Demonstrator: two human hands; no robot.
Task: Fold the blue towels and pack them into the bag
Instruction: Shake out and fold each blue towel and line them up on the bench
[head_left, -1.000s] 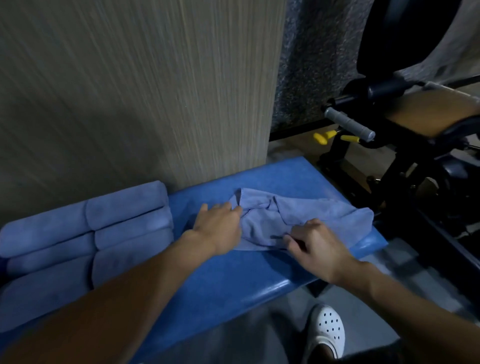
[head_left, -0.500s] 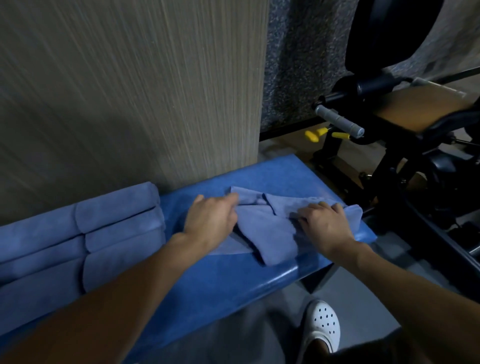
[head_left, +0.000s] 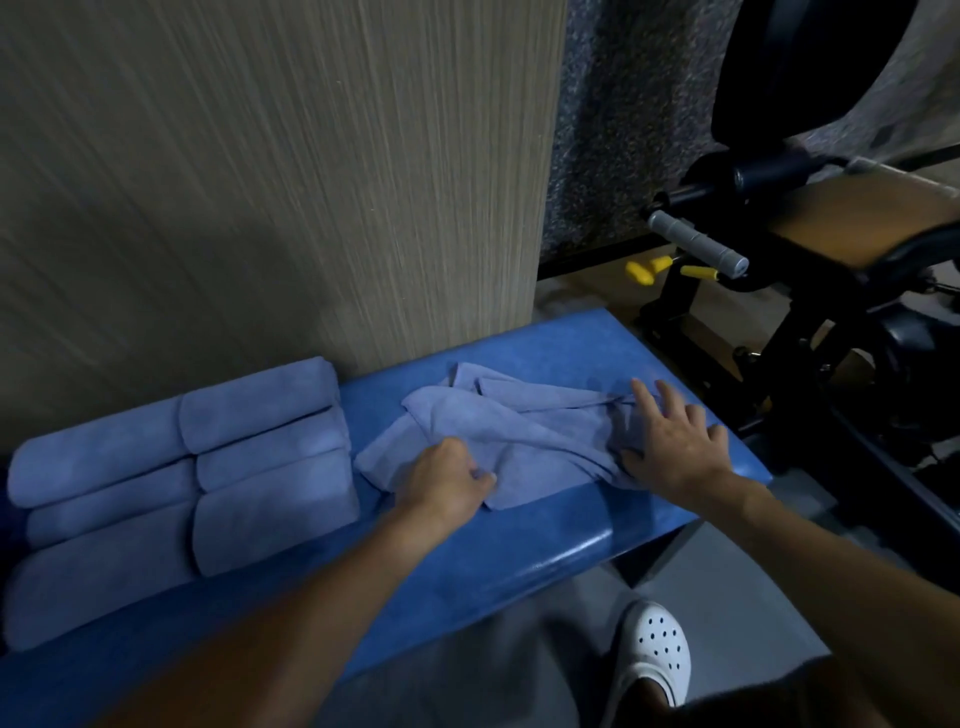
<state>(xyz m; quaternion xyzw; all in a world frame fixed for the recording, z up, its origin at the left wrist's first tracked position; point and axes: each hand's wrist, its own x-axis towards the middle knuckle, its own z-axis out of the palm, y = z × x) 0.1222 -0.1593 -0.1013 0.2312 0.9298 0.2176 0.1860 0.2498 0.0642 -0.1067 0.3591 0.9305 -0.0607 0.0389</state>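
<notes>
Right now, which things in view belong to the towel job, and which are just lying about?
Job: loose towel, pinched by left hand, pressed flat by right hand; folded towels; blue bench under them.
Lying about: exercise machine, its grey handle, yellow knobs.

**Room & obstacles**
Bare worktop (head_left: 498, 566) strip along near edge, betw. folded towels (head_left: 208, 467) on left & machine frame (head_left: 810, 332) on right. Wall panel (head_left: 311, 208) blocks the back. Loose towel (head_left: 524, 431) covers worktop's right end.

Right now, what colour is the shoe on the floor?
The shoe is white with round holes, seen best in the head view.
</notes>
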